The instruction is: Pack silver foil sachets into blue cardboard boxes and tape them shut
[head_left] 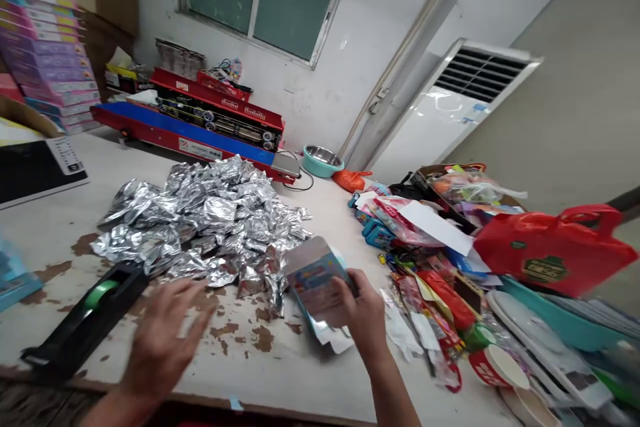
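My right hand (363,307) grips a flat printed box (317,283), blue and grey with a pale flap, tilted just above the table; motion blurs it. Below its lower end a white, paper-like edge shows, and I cannot tell whether it belongs to the box. My left hand (167,330) hovers over the worn table top (240,363), fingers apart and slightly blurred, holding nothing. Beyond both hands lies a heap of crumpled silver foil packets (215,213). To the left of my left hand stands a black tape dispenser (83,320) with a green roll.
A red sealing machine (200,127) with a blue belt stands behind the foil heap. Mixed packaging (400,220), a red bag (555,247) and a paper cup (497,367) crowd the right side. A turquoise basin (323,163) sits by the wall; stacked boxes (50,60) rise at left.
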Action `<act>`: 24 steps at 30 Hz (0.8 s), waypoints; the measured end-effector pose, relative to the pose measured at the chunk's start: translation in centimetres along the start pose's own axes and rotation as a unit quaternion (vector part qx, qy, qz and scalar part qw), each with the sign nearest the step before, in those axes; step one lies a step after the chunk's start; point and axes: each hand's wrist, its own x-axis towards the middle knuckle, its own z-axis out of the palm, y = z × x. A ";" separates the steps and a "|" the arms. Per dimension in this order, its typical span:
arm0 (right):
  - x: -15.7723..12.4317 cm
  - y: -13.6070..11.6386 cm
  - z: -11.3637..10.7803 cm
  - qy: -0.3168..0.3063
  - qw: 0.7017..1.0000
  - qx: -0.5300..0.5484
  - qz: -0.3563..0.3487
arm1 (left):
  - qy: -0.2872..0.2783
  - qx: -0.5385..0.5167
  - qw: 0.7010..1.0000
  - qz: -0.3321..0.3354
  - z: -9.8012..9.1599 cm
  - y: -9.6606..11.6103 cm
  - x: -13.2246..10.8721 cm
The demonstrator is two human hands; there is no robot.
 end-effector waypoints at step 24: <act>-12.1 -9.8 10.9 -0.318 0.785 0.531 0.034 | -0.172 -0.267 0.809 -0.495 -1.1 1.5 -6.1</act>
